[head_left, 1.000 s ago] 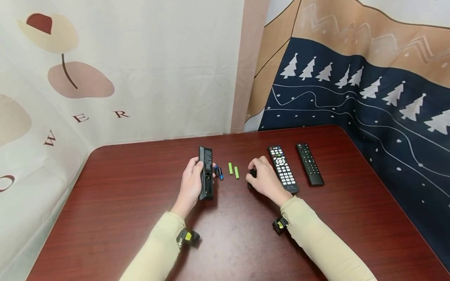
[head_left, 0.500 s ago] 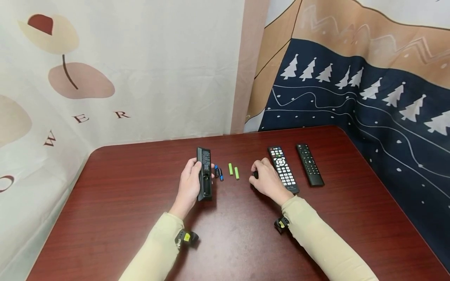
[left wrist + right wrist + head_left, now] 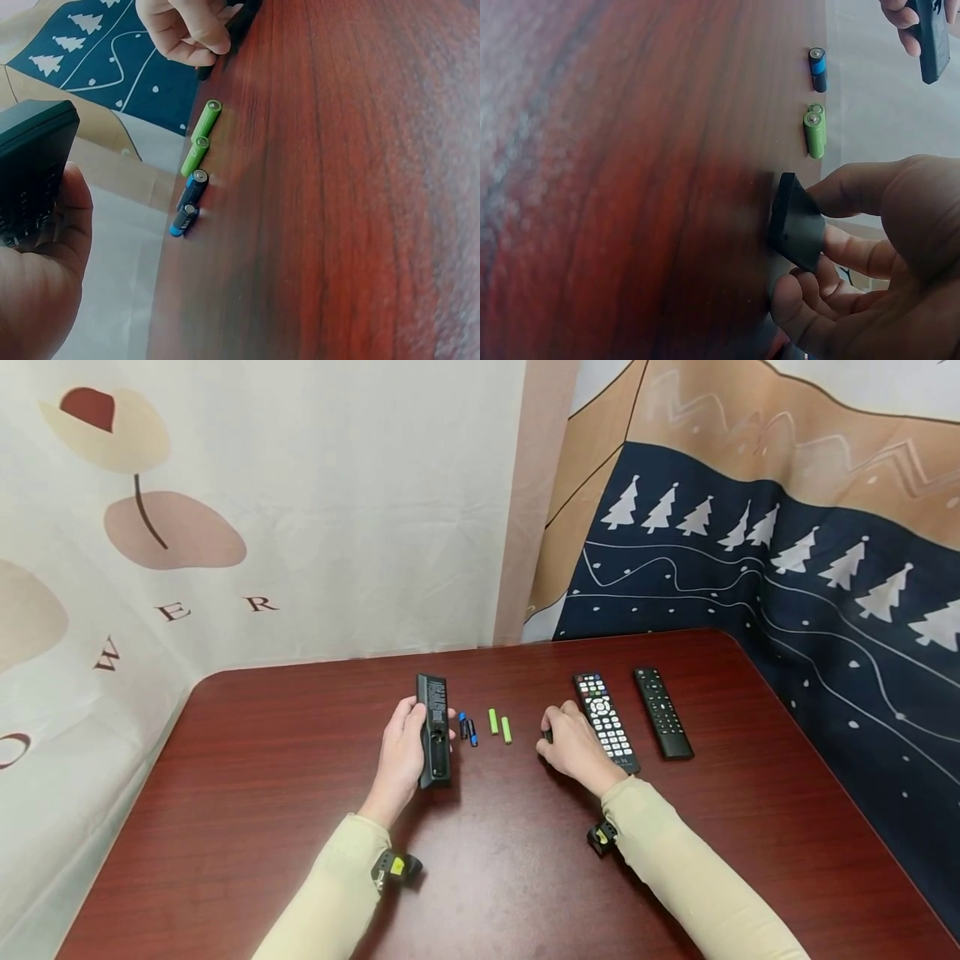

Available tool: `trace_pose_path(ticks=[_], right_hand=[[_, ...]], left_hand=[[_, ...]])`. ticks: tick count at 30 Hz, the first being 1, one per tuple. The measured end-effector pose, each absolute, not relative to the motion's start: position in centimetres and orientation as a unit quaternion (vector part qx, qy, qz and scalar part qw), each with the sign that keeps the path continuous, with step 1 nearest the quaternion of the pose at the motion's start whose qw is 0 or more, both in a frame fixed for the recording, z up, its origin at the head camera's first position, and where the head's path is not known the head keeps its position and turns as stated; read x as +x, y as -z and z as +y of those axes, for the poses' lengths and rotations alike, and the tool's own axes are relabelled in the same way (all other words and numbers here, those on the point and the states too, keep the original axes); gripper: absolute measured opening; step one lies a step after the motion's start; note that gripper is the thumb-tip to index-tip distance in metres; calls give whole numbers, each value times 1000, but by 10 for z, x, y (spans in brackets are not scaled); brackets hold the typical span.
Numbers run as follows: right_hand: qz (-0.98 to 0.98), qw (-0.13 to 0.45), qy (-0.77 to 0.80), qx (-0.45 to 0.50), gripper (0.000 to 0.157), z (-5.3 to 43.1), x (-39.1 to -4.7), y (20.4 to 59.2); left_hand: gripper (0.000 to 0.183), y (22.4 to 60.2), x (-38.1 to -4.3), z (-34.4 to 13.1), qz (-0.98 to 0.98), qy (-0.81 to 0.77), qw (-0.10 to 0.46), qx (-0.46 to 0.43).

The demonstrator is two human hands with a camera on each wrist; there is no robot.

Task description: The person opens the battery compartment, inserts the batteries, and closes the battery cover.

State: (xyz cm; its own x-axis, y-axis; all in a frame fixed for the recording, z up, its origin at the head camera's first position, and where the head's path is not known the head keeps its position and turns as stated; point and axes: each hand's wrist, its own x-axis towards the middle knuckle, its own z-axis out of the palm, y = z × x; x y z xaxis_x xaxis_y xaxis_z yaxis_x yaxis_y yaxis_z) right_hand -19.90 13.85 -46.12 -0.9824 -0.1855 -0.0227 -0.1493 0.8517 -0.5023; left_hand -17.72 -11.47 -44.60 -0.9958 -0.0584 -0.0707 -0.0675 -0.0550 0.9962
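My left hand (image 3: 403, 750) grips a black remote control (image 3: 434, 731), its back turned up and its battery compartment uncovered. In the left wrist view the same remote (image 3: 34, 161) lies along the fingers at the left edge. My right hand (image 3: 573, 743) pinches a small black battery cover (image 3: 799, 225) between thumb and fingers, low at the tabletop; in the head view the hand hides most of it. Between the hands lie two green batteries (image 3: 506, 730) and two blue-and-black batteries (image 3: 472, 732), side by side in pairs.
Just right of my right hand lies a black remote with white buttons (image 3: 606, 718). Beyond it is another black remote (image 3: 663, 713). The dark red wooden table (image 3: 480, 877) ends at the back against a pale curtain (image 3: 360, 527) and a navy tree-patterned one (image 3: 697, 568).
My left hand has drifted slightly left with the remote. The right hand has shifted a little to the right with the battery cover. The batteries have stayed in place.
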Motion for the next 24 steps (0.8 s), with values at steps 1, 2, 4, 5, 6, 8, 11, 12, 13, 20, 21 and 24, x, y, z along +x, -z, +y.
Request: trace_pose_path(ticks=[1,2,4,5,6,8,11,12,13,20,21,24], right_hand=[[962,37,256,-86,15,138,-199,462],[963,36,253,-86,15,139,-200,462],[964,35,248,-87,15,139,-200,464],[965,36,246,-87,15,139,-201,464],[965,36,244,-86,16,140,-201,465],[966,36,239,-88,16,140,-202,465],[967,37,234,-92,15,140,-202,464],[967,37,233,-93,15,140,-202,463],[968,37,231,-95,15,140,-202,463],[969,23,226,-99,17,139,-203,462],[968,20,227,-102,17,139,-203,462],[966,8,232,-115,18,138,-203,461]], left_hand=[[36,446,-177,-115,687,-725,3,-47],[36,446,-177,-115,687,-725,4,-48],[36,446,-177,-116,688,-724,4,-49],[36,446,-177,-116,688,-724,4,-50],[36,446,-177,-116,689,-723,5,-50],[36,446,-177,-116,689,-723,5,-51],[36,445,-177,-116,688,-724,4,-53],[36,445,-177,-116,688,-724,3,-53],[36,444,-176,-116,687,-724,3,-54],[36,445,-177,-117,688,-723,0,-54],[36,445,-177,-117,689,-723,-1,-54],[36,444,-176,-117,689,-723,0,-52]])
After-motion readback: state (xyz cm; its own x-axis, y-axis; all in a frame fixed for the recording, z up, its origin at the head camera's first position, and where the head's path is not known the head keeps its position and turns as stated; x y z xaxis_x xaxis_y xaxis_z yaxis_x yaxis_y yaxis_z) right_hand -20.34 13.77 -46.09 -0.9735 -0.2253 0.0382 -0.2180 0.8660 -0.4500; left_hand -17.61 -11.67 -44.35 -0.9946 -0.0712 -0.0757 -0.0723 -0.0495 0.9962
